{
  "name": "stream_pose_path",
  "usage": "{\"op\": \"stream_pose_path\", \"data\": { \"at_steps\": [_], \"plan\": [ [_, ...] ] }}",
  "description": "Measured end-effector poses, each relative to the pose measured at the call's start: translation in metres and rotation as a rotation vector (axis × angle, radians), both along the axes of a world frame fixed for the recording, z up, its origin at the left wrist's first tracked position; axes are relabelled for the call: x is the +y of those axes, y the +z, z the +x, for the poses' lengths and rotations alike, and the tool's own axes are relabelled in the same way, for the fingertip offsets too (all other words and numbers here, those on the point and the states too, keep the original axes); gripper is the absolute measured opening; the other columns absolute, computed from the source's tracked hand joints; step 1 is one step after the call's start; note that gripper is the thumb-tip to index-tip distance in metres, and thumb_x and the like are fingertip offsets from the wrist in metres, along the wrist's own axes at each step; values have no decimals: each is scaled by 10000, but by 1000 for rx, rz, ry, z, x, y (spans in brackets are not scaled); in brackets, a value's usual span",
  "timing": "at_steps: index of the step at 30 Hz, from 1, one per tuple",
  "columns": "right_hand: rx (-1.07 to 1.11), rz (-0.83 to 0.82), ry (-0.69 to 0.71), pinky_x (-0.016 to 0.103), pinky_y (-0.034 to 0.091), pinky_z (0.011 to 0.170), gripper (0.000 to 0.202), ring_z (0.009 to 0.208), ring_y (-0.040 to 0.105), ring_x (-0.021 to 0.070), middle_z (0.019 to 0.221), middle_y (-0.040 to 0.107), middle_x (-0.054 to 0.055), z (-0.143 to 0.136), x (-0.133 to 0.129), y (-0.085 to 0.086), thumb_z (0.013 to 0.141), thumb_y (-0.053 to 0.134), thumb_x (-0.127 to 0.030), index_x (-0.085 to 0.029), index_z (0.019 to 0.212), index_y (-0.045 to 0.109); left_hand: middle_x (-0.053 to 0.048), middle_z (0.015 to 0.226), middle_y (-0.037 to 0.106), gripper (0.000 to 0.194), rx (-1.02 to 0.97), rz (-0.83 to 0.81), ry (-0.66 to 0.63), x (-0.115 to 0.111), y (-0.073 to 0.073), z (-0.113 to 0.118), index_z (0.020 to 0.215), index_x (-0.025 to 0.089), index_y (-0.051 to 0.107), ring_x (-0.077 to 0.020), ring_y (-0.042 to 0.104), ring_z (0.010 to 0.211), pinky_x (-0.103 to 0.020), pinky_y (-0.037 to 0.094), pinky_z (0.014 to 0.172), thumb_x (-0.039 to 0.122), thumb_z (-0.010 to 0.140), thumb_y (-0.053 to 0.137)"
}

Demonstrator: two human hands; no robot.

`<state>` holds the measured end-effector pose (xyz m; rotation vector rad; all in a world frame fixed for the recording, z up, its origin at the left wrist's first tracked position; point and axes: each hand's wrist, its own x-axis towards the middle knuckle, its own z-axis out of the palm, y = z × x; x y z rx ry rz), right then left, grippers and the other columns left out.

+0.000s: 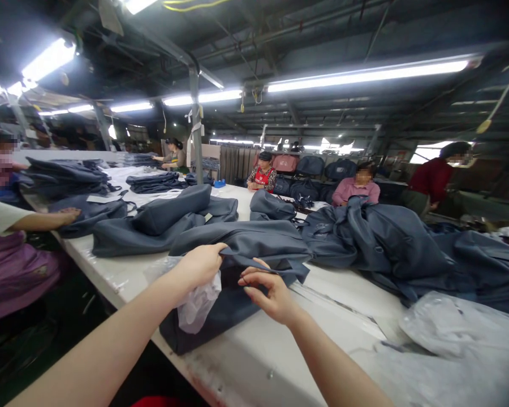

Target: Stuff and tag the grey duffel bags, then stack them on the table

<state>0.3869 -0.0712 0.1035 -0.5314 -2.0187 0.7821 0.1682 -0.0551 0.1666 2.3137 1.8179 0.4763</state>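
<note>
A dark blue-grey bag (254, 234) lies across the front edge of the white table, directly before me. My left hand (203, 265) is closed on the edge of its fabric, and crumpled clear plastic (201, 305) hangs beneath that hand. At the same bag's edge, my right hand (269, 288) has its thumb and fingers curled toward each other around a thin dark strand at the fabric, too small to name. The inside of the bag below the raised edge is in shadow.
More dark bags (165, 217) lie to the left, and a large heap of them (385, 237) is on the right. Clear plastic bags (458, 339) lie at the right front of the table (254, 367). A co-worker's hand (68, 216) rests on fabric at the left.
</note>
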Motion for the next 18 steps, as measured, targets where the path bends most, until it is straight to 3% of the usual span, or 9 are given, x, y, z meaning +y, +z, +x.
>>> {"op": "stream_pose_path", "data": {
  "at_steps": [3, 7, 10, 12, 15, 18],
  "plan": [
    [28, -187, 174, 261, 427, 597, 330, 605, 502, 122, 717, 587, 15, -1, -5, -1, 892, 553, -379, -177, 1132, 652, -104, 1206, 667, 458, -40, -124, -80, -1, 5, -3, 1247, 187, 593, -236, 638, 1066, -320, 446, 969, 183, 824, 415],
    [-75, -236, 176, 217, 393, 570, 434, 605, 451, 98, 715, 549, -10, 1, 1, -1, 896, 556, -394, -220, 1293, 573, -54, 1192, 680, 432, -238, -198, -127, 0, 15, -8, 1122, 189, 673, -200, 605, 1118, -277, 408, 1016, 163, 754, 448],
    [-131, -250, 230, 215, 417, 580, 531, 613, 466, 101, 726, 550, -14, 3, -2, 7, 894, 564, -392, -241, 1394, 465, -50, 1128, 708, 412, -377, -233, -47, -2, 21, -4, 1065, 194, 702, -207, 622, 1082, -279, 450, 962, 182, 753, 432],
    [-155, -272, 270, 211, 422, 556, 602, 564, 457, 94, 683, 534, -30, 6, -8, 14, 895, 564, -395, -241, 1447, 381, -59, 1061, 729, 402, -526, -356, 61, -5, 25, 0, 1081, 204, 698, -232, 653, 1007, -302, 510, 859, 233, 766, 450],
    [-238, -252, 223, 202, 417, 536, 657, 522, 441, 84, 641, 516, -52, 10, -15, 19, 882, 588, -395, -254, 1470, 332, -69, 958, 749, 402, -734, -575, 182, -9, 34, 4, 1104, 226, 690, -262, 689, 855, -321, 547, 681, 305, 746, 524],
    [-277, -214, 147, 209, 433, 571, 658, 562, 480, 91, 687, 540, -41, 12, -15, 13, 864, 614, -396, -253, 1456, 364, -45, 846, 756, 332, -671, -543, 163, -10, 45, 4, 989, 245, 728, -240, 693, 743, -281, 535, 593, 295, 686, 601]
  ]
}}
